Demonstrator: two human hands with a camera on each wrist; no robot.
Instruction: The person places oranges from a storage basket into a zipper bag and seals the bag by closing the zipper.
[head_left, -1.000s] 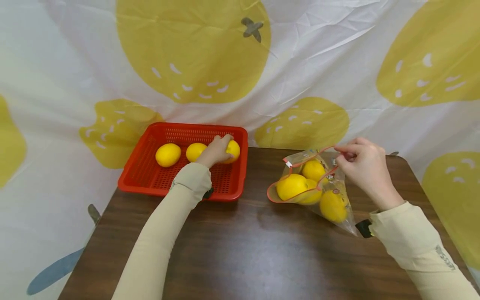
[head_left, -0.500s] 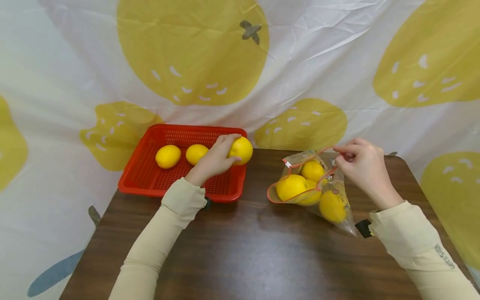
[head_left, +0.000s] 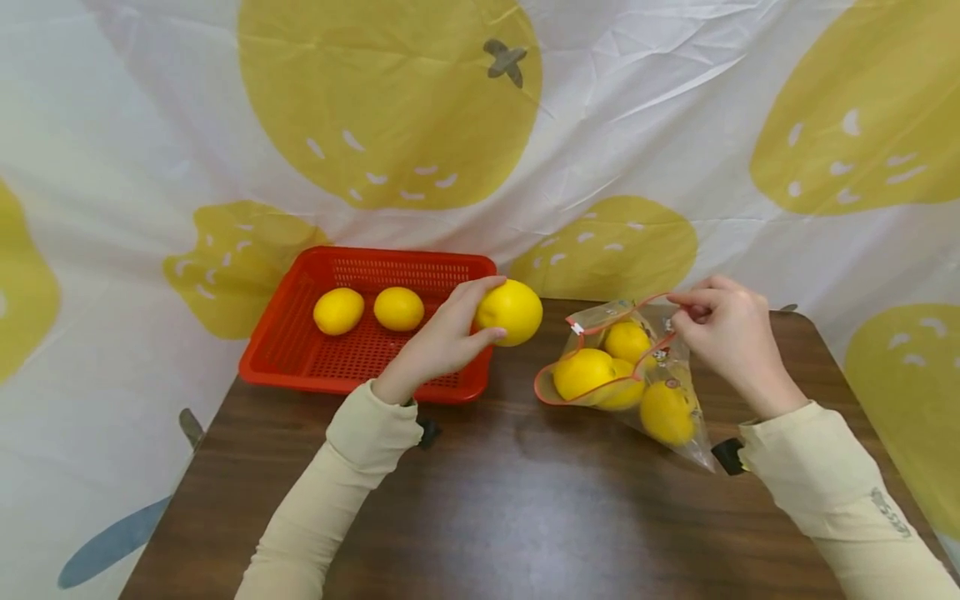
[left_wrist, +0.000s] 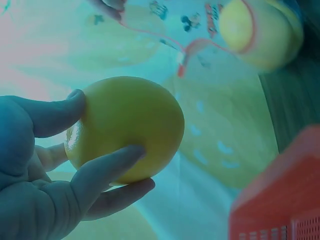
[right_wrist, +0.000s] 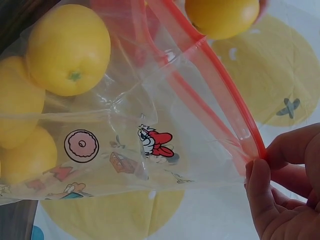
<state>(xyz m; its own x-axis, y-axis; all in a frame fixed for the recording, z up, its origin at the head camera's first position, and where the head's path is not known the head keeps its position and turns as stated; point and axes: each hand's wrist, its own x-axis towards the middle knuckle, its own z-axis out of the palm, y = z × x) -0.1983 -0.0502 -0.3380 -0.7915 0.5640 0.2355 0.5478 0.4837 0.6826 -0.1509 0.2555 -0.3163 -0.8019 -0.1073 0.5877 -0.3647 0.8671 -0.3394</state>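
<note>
My left hand [head_left: 450, 333] grips a yellow lemon [head_left: 510, 312] in the air, just past the right rim of the red basket [head_left: 300, 367]; the left wrist view shows fingers and thumb curled round that lemon [left_wrist: 125, 129]. Two more lemons [head_left: 339, 310] [head_left: 398, 307] lie in the basket's far half. My right hand [head_left: 723, 329] pinches the red-edged rim of a clear printed zip bag [head_left: 660, 358], holding its mouth open toward the left. Several lemons [head_left: 583, 374] lie inside the bag. In the right wrist view the fingertips [right_wrist: 260, 175] pinch the bag's red rim [right_wrist: 225, 100].
The bag and basket sit on a dark brown wooden table [head_left: 510, 517]. A white cloth printed with large yellow fruit [head_left: 390, 100] hangs behind and round the table. The table's right edge [head_left: 870, 417] lies close to my right forearm.
My left hand lifted a lemon out of the basket and carried it right, over the basket's rim toward the bag. The right hand and bag stayed still.
</note>
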